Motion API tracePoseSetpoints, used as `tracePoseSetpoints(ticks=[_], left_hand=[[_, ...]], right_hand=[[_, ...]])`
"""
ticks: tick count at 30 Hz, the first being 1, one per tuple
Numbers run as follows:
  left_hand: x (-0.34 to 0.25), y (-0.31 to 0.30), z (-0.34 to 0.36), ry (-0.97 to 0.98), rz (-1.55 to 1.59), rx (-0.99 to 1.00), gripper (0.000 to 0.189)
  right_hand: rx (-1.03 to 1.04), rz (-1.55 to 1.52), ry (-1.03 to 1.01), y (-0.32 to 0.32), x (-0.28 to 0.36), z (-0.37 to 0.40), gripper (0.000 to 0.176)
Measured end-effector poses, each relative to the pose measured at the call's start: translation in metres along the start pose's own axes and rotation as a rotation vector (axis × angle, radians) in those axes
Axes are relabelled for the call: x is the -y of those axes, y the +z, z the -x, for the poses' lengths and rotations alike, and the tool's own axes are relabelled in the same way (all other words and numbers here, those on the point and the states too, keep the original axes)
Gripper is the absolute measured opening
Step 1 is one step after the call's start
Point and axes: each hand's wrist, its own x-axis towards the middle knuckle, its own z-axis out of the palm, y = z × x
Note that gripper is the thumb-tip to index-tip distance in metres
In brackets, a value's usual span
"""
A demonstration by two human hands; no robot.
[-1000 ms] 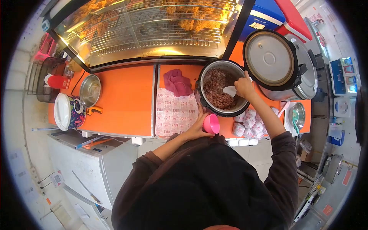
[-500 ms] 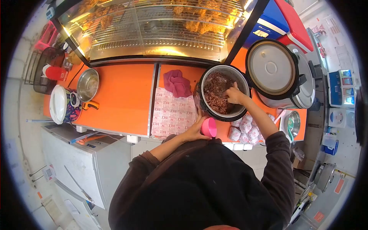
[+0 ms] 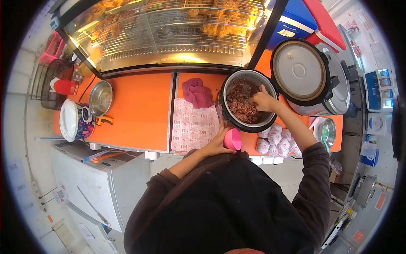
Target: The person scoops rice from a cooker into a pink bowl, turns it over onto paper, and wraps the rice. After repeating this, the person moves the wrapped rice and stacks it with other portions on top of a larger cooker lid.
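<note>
My left hand (image 3: pixel 218 143) is wrapped round a small pink cup (image 3: pixel 232 139), its mouth facing up, close to my body at the counter's front edge. Inside the open rice cooker (image 3: pixel 223 106), my right hand (image 3: pixel 264 100) is closed over the reddish-brown cooked rice (image 3: pixel 242 101); whatever its fingers grip does not show clearly. The cooker's round lid (image 3: pixel 299 73) is swung open to the right. Left of the cooker lies a stack of printed wrapping paper (image 3: pixel 194 127), with a crumpled maroon cloth (image 3: pixel 197 93) on its back edge. Several paper-wrapped bundles (image 3: pixel 279 142) sit right of the cooker.
A glass warming cabinet (image 3: pixel 169 42) with fried chicken stands behind the orange counter (image 3: pixel 139 114). On the left are a metal bowl (image 3: pixel 100 98) and a patterned container with a white lid (image 3: pixel 69 120). Another metal bowl (image 3: pixel 329 132) stands at the right end. Blue and red coolers (image 3: pixel 294 25) stand behind.
My right hand has shifted slightly within the cooker, over the rice. My left hand still holds the pink cup in much the same place. The whole view has shifted a little.
</note>
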Motion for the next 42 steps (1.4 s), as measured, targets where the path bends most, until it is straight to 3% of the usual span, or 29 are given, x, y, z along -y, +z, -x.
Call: tracePoseSetpoints(ticks=[2,7,9,13,15,16,17,19,23,24,26,27,30,38,42], left_hand=[[-0.006,-0.002,0.002,0.007,-0.020,-0.025,0.099],[-0.018,-0.015,0.014,-0.046,0.047,-0.128,0.098],[-0.033,-0.015,0.019,0.069,-0.020,-0.290,0.095],[-0.085,-0.020,-0.004,0.045,-0.129,-0.338,0.095],[-0.110,-0.019,-0.038,0.061,-0.128,-0.394,0.089],[-0.108,-0.015,-0.055,0.049,-0.166,-0.417,0.089],[-0.107,-0.011,-0.075,0.038,-0.105,-0.416,0.088],[-0.108,0.000,-0.115,0.037,-0.042,-0.404,0.088],[-0.091,0.024,-0.178,-0.054,0.152,-0.525,0.092],[-0.084,0.029,-0.188,-0.069,0.178,-0.607,0.094],[-0.078,0.031,-0.194,-0.014,0.168,-0.615,0.096],[-0.077,0.030,-0.192,0.026,0.153,-0.629,0.097],[-0.072,0.026,-0.188,0.087,0.181,-0.564,0.097],[-0.089,0.017,-0.176,0.231,0.260,-0.502,0.103],[-0.060,0.018,-0.170,0.286,0.149,-0.468,0.098]], right_hand=[[-0.143,-0.003,-0.047,0.004,-0.003,0.004,0.021],[-0.045,0.001,0.058,-0.007,-0.014,0.012,0.031],[-0.069,-0.036,0.081,-0.014,-0.021,0.018,0.034],[-0.087,0.073,0.166,-0.067,-0.011,0.049,0.031],[-0.105,0.118,0.302,-0.090,-0.004,0.065,0.029],[-0.238,0.152,0.320,-0.099,0.004,0.075,0.020],[-0.243,0.152,0.329,-0.108,0.016,0.084,0.020],[-0.457,0.344,0.530,-0.119,0.042,0.093,0.013],[-0.729,0.633,0.827,-0.061,0.081,0.079,0.010],[-0.767,0.642,0.874,-0.045,0.087,0.078,0.015],[-0.766,0.432,0.954,-0.010,0.104,0.074,0.042],[-0.765,0.434,0.961,-0.006,0.112,0.077,0.042],[-0.791,0.064,0.912,0.001,0.126,0.089,0.057],[-0.733,0.186,0.824,0.001,0.149,0.112,0.064],[-0.687,0.130,0.736,0.007,0.156,0.125,0.061]])
